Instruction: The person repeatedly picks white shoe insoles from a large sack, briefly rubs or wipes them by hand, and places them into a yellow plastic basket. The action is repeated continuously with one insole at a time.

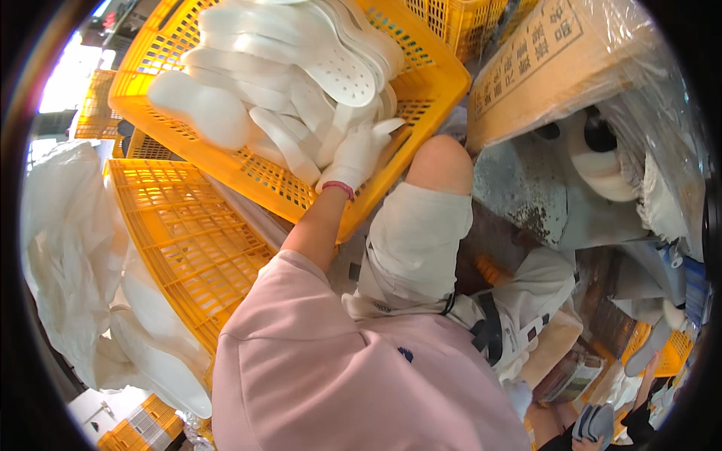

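My left hand (356, 152), in a white glove with a red band at the wrist, reaches into a yellow plastic crate (301, 207). Its fingers are stretched out with one pointing off to the right, and they rest against white shoe insoles (259, 49) heaped inside. One insole (342, 75) near the top is dotted with small holes. At the heap's left end a broad, rounded white piece (199, 109) juts toward the crate's rim. My right hand does not show.
An empty-looking yellow crate (188, 233) stands tilted at left, beside white plastic wrapping (68, 255). At right, a plastic-wrapped cardboard box (526, 75) sits above a grey metal surface (519, 188). Lower right, another person's hand (587, 443) holds grey insoles (594, 422).
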The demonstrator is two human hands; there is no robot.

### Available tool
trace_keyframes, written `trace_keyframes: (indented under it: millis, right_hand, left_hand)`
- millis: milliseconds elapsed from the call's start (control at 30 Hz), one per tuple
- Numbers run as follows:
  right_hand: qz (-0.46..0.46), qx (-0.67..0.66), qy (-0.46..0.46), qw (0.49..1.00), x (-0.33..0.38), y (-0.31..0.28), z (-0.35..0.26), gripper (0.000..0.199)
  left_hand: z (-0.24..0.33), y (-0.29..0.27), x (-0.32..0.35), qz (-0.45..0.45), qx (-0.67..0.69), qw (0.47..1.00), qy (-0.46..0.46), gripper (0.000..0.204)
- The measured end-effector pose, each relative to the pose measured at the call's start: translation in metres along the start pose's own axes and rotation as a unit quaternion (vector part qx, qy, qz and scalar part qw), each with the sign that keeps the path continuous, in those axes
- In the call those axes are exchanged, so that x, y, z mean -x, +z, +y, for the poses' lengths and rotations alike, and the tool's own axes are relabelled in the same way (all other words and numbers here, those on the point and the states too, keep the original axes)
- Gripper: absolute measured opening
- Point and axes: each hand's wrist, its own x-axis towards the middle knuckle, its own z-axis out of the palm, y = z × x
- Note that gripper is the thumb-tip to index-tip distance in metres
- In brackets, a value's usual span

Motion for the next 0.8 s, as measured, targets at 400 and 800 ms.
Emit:
trace_keyframes:
  millis: [400, 800]
  right_hand:
    - [-0.304, -0.341, -0.27, 0.848, 0.038, 0.105, -0.29, 0.097]
    - [0.017, -0.426, -0.059, 0.903, 0.012, 0.013, -0.184, 0.043]
  left_hand:
    - [0.174, -0.124, 0.085, 0.01, -0.097, 0.888, 0.449, 0.025]
    - [0.306, 0.086, 0.099, -0.348, 0.689, 0.633, -0.057, 0.051]
